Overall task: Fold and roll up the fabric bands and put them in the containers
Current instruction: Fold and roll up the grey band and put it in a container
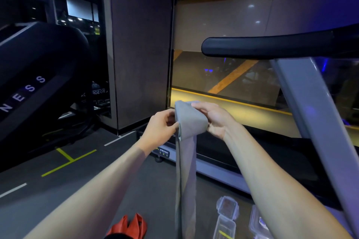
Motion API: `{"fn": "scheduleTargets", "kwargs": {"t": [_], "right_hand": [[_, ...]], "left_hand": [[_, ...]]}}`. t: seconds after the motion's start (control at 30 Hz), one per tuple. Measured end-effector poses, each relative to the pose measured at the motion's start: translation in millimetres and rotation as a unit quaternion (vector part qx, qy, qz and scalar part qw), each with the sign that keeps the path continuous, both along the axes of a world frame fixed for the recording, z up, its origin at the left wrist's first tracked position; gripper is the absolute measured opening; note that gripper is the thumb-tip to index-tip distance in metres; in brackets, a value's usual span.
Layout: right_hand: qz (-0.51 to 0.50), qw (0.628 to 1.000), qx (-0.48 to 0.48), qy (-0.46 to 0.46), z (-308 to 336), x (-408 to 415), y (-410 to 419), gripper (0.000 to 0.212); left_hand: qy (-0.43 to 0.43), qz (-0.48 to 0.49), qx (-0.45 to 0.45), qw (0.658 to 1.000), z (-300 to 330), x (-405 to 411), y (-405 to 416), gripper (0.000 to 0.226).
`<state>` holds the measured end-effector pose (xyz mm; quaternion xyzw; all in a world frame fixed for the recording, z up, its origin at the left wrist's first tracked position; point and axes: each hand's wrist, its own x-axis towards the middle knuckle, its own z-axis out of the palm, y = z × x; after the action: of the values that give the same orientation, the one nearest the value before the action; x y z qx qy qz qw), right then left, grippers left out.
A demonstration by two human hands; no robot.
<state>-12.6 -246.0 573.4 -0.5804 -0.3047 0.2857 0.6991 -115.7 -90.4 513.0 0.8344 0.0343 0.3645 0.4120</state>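
A dim gym floor (136, 190) marked with yellow and white tape lines is stretching out beside a treadmill (303, 103), with a glass wall behind. Over it, a person is holding a grey fabric band (191, 122) up at arm's length. The left hand (161, 128) is pinching the band's left edge, its grip clenched on the cloth, while the right hand (215, 118) is grasping the other side, fingers curled over the top. The upper end is looking wound into a loose roll between the 2 hands; the long tail is hanging straight down toward the floor, so most of this band is seemingly waiting to be rolled. Below, an orange band (132, 226) is lying crumpled on the floor, apparently untouched. Near the treadmill's base, 2 clear plastic containers (226, 217) are standing open or lidded; which cannot be told, nor whether any band is already inside.
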Motion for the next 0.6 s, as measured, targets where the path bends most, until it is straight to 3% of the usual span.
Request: {"fn": "scheduleTargets", "kwargs": {"t": [0.27, 0.6], "right_hand": [[-0.017, 0.999, 0.031, -0.011, 25.4, -8.0, 2.3, 0.019], [-0.076, 0.996, 0.052, 0.013, 41.0, -13.0, 2.1, 0.013]], "left_hand": [[0.049, -0.021, -0.102, 0.993, -48.8, 11.0, -8.2, 0.013], [0.097, 0.041, -0.092, 0.990, -89.6, 16.2, -34.8, 0.010]]}}
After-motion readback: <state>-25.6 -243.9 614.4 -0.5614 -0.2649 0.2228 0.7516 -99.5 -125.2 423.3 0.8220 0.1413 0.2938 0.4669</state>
